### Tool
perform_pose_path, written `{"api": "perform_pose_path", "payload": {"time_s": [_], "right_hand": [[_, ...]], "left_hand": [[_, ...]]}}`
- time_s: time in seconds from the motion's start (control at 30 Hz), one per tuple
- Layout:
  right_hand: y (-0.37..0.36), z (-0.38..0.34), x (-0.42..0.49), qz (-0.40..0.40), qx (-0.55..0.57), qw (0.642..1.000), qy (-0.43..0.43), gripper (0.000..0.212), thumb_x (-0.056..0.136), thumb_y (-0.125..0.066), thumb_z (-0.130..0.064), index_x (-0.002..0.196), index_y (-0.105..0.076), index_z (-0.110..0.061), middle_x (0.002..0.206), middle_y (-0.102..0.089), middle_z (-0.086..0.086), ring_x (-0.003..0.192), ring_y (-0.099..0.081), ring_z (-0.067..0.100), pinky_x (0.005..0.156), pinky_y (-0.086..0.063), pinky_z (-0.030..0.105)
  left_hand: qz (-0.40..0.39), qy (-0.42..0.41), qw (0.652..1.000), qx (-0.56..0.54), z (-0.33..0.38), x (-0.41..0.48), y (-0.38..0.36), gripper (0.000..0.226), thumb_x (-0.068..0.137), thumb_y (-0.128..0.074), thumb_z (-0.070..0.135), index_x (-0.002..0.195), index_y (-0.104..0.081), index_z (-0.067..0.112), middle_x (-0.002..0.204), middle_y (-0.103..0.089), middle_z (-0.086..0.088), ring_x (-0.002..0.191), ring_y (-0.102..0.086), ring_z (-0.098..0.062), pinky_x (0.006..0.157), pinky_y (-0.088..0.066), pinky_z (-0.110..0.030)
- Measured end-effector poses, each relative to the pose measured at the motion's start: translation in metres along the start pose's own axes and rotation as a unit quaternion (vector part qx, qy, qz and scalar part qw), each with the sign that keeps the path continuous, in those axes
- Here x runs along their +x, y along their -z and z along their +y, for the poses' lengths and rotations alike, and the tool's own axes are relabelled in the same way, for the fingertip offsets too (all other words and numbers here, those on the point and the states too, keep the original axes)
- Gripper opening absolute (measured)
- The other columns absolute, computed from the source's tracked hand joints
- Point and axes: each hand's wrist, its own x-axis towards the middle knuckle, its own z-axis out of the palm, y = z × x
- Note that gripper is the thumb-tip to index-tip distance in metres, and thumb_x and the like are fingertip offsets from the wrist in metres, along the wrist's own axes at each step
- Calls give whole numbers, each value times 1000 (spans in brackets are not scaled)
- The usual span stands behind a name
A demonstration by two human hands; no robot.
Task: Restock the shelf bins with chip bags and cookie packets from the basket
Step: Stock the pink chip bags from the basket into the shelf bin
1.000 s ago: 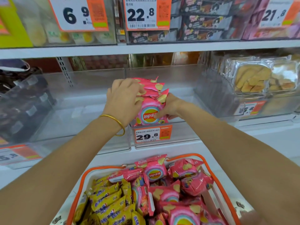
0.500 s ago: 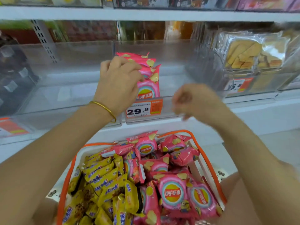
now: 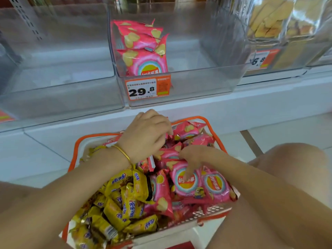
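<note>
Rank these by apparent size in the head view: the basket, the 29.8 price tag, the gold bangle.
1. basket: largest, though also nearest the camera.
2. 29.8 price tag.
3. gold bangle: a thin band, smallest.

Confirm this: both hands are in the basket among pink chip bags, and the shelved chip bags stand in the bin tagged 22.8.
Wrong tag: the head view shows the price tag on the bin of shelved chip bags reading 29.8, not 22.8. Left hand and right hand are in the basket.
</note>
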Motion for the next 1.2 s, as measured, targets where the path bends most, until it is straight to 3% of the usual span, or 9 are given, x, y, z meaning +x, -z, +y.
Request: {"api": "perform_pose_path", "payload": {"time_s": [0.13, 0.27, 0.33, 0.5, 0.8, 0.87, 0.97, 1.07, 1.2], "right_hand": [[27, 15, -33, 73, -15, 997, -1, 45, 74, -73, -49, 84, -48, -14, 72, -41, -5, 69, -42, 15, 62, -39, 30], [61, 29, -77, 220, 90, 971, 14, 41, 68, -78, -48, 84, -57, -16, 70, -48, -7, 62, -44, 9, 57, -33, 25], [79, 29, -95, 288, 130, 948, 33, 40, 67, -80, -46, 86, -61, -16, 72, -53, -6, 63, -48, 9, 56, -34, 20], [123, 23, -120, 413, 214, 879, 101, 48, 52, -77, -53, 84, -66, -20, 81, -65, 7, 77, -60, 25, 72, -48, 34], [203, 31, -110, 649, 332, 653, 204, 39, 62, -84, -29, 89, -56, -33, 86, -60, -12, 79, -54, 8, 75, -48, 29], [208, 31, -95, 654, 313, 662, 191, 43, 62, -85, -28, 95, -58, -26, 89, -59, -10, 82, -56, 11, 77, -51, 33], [211, 32, -79, 609, 218, 750, 138, 49, 65, -86, -25, 106, -63, -13, 96, -59, -2, 89, -58, 18, 81, -49, 33], [210, 26, -65, 571, 62, 813, 100, 63, 67, -83, -34, 120, -61, -8, 112, -62, 8, 102, -55, 23, 77, -33, 20], [206, 15, -46, 542, 7, 835, 93, 67, 67, -80, -41, 122, -60, -9, 112, -59, 13, 105, -51, 28, 87, -34, 30]], "left_hand": [[-112, 137, 978, -110, 10, 7, -5, 39, 88, -55, 38, 122, -57, 19, 123, -57, -1, 114, -48, -23, 99, -37, -36], [-139, 271, 891, -338, 24, 18, 7, 75, 81, -67, 35, 142, -26, 18, 132, -50, -3, 115, -52, -13, 100, -42, -28], [-95, 298, 851, -422, 24, 30, 20, 80, 80, -70, 26, 142, -20, 21, 118, -57, -5, 100, -60, -13, 88, -49, -26], [50, 242, 880, -405, 6, 64, 69, 62, 70, -81, 12, 116, -40, 16, 90, -56, 3, 81, -56, -13, 78, -51, -33], [298, 208, 891, -271, -33, 109, 161, 42, 84, -66, 17, 120, -46, 6, 109, -52, -7, 85, -53, -4, 77, -45, -10], [312, 225, 898, -214, -40, 104, 160, 35, 90, -56, 4, 123, -47, 0, 109, -50, -6, 80, -49, 1, 74, -41, -4], [285, 240, 914, -157, -44, 95, 146, 35, 89, -50, -2, 125, -47, 0, 112, -48, -5, 82, -50, -8, 70, -36, 0], [259, 228, 928, -138, -50, 90, 133, 34, 90, -49, 2, 124, -48, 3, 121, -52, -11, 97, -52, -16, 90, -42, -18], [196, 217, 956, -27, -53, 88, 123, 33, 91, -46, 25, 120, -58, 15, 116, -59, -5, 107, -55, -24, 96, -42, -43]]}}
